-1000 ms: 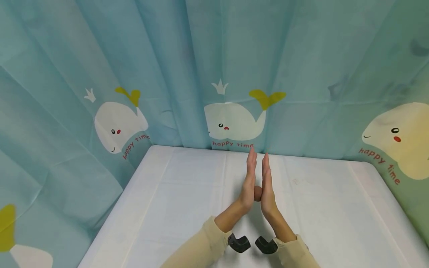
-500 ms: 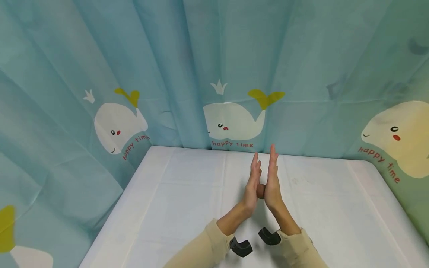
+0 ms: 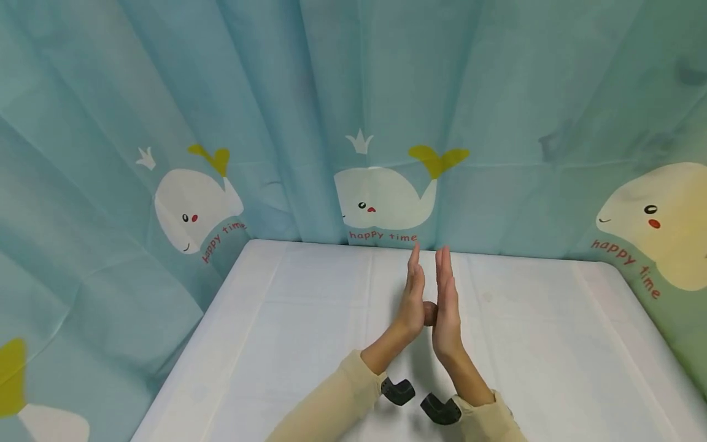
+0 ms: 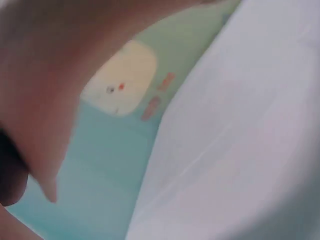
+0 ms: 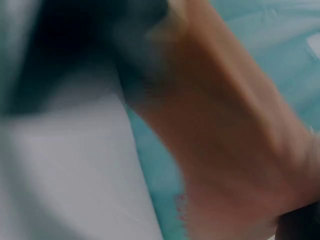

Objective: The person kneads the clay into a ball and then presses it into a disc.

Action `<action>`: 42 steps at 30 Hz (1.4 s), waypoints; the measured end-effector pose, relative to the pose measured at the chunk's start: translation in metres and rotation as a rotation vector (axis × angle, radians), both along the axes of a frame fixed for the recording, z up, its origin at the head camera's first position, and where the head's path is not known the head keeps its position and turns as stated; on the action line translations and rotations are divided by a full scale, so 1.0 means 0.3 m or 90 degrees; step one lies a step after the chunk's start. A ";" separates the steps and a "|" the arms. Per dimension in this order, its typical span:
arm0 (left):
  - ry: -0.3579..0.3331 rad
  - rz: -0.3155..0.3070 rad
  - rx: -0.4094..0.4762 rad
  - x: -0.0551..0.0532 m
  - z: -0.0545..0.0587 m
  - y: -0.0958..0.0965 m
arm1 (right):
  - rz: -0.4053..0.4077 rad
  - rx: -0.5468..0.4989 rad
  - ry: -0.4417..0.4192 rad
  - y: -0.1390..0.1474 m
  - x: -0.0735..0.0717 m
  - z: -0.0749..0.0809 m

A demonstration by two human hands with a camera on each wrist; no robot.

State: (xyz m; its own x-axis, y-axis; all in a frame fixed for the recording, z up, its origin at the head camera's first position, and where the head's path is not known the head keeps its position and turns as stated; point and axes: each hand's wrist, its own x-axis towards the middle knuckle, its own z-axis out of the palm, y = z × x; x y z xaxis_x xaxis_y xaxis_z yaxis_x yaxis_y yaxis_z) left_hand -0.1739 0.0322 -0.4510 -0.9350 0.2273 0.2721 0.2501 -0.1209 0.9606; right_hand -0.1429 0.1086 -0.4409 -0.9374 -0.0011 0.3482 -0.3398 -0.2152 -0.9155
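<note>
A small brown ball (image 3: 429,314) is held between my two flat palms above the table in the head view. My left hand (image 3: 411,307) presses on it from the left, fingers straight and pointing away. From the other side my right hand (image 3: 446,319) presses with its fingers extended too. The palms face each other, kept apart by the ball, which they partly hide. Blurred close-ups of the left hand (image 4: 50,75) and of the right hand and wrist (image 5: 225,150) fill much of the wrist views.
A table with a white cover (image 3: 309,307) lies under the hands. Behind it hangs a blue-green curtain (image 3: 265,92) printed with whales. Black wrist cameras (image 3: 397,391) stick out below both wrists, close to each other.
The hands rub back and forth against each other: half a second ago the right hand was farther forward, and now it has slid back while the left moved forward. The ball stays between them.
</note>
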 end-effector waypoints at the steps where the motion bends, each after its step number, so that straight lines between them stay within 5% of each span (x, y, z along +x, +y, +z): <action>1: -0.002 -0.013 -0.004 0.008 -0.005 0.003 | 0.000 -0.016 -0.005 0.009 -0.011 0.009; 4: 0.009 -0.047 -0.008 0.035 -0.002 0.011 | -0.008 -0.039 -0.041 0.043 -0.054 0.014; 9: 0.010 -0.081 0.064 0.058 0.040 0.012 | -0.011 -0.046 -0.080 0.074 -0.098 -0.029; 14: -0.013 -0.037 0.101 0.030 0.075 0.000 | 0.023 -0.022 -0.072 0.026 -0.053 -0.068; 21: 0.031 0.050 -0.004 -0.034 0.004 -0.006 | 0.054 -0.029 -0.022 0.000 0.008 0.015; 25: 0.044 0.010 -0.023 -0.011 -0.024 0.002 | 0.052 -0.017 -0.023 0.027 -0.029 0.040; 32: 0.062 -0.062 0.065 0.033 0.038 0.000 | 0.062 -0.023 -0.059 0.054 -0.095 -0.043; 36: 0.083 -0.028 0.065 -0.008 0.043 -0.018 | 0.072 -0.029 -0.067 0.008 -0.039 -0.062; 40: 0.079 0.018 0.009 -0.038 0.012 -0.026 | 0.077 -0.035 -0.057 -0.013 0.008 -0.024; 42: 0.073 0.010 -0.013 -0.033 -0.008 -0.023 | 0.073 -0.035 -0.045 -0.003 0.003 0.002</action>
State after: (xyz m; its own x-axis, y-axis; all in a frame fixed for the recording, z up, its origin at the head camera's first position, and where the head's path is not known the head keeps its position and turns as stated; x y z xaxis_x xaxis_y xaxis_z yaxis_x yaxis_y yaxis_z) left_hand -0.1839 0.0253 -0.4533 -0.9017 0.2199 0.3723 0.3595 -0.0970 0.9281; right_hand -0.1420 0.1077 -0.4403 -0.9543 -0.0928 0.2840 -0.2454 -0.2987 -0.9222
